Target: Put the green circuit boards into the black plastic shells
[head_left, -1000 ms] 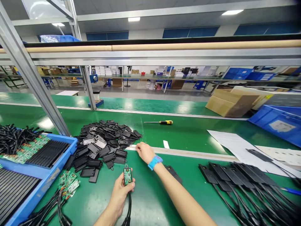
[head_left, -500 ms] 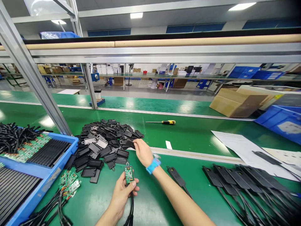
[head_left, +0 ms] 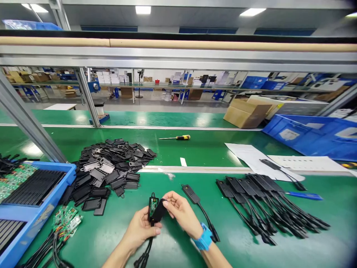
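My left hand [head_left: 140,227] grips a small green circuit board [head_left: 153,204] seated in a black shell, with a black cable [head_left: 145,253] hanging from it toward me. My right hand [head_left: 181,213], with a blue wristband [head_left: 204,238], pinches a black plastic cover [head_left: 158,211] and holds it against the board. Both hands meet low in the middle of the green bench. A pile of black plastic covers [head_left: 111,167] lies just beyond and to the left.
A blue tray [head_left: 33,219] with black parts and green boards sits at left, loose boards with cables [head_left: 65,219] beside it. Finished black units with cables [head_left: 264,204] lie at right, one [head_left: 195,199] near my right hand. Screwdriver [head_left: 178,137], papers [head_left: 251,156], blue bin [head_left: 315,136] farther back.
My right hand took a black cover from the pile and brought it back to the board in my left hand. The view has swung a little to the right and down.
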### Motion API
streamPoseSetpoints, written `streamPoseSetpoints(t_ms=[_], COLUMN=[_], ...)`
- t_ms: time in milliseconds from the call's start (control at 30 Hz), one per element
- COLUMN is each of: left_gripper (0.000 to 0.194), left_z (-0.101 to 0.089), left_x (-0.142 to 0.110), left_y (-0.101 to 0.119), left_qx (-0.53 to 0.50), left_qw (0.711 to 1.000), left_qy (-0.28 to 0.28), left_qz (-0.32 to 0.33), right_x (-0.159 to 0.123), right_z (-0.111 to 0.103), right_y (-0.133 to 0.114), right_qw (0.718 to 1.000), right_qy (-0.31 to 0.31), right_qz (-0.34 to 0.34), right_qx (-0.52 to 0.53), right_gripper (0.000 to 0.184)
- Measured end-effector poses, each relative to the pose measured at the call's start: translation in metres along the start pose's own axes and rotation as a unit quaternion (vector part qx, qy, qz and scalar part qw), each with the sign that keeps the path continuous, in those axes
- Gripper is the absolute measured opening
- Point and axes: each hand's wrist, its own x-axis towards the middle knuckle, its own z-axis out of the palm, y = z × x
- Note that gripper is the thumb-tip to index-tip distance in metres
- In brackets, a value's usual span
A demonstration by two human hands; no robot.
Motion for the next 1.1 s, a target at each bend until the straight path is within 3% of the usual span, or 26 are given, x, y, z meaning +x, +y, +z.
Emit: streamPoseSetpoints(t_ms=[233,467,967,1100], left_gripper=[0.053,0.047,0.046,0.046], left_z=[0.006,0.011,0.011,0.01], left_x=[0.0,-0.001,0.001,0.002], left_y=[-0.001,0.003,0.001,0.003], left_qx=[0.081,0.079,0.099,0.111], left_qw=[0.996,0.996,0.995,0.993], left_qy=[-0.008,-0.01,-0.008,-0.011], left_qz=[0.031,0.035,0.025,0.041], right_x=[0.004,0.003,0.007,0.008], right_z=[0.011,0.015,0.014,0.013], right_y=[0.013,0.015,0.023,0.022], right_qw=[0.999,0.999,0.994,0.988], right_qy=[0.025,0.037,0.036,0.008], right_qz=[-0.011,-0.016,0.014,0.057], right_qx=[-0.023,-0.012,0.102,0.145], right_gripper=[0.036,0.034,0.041,0.049])
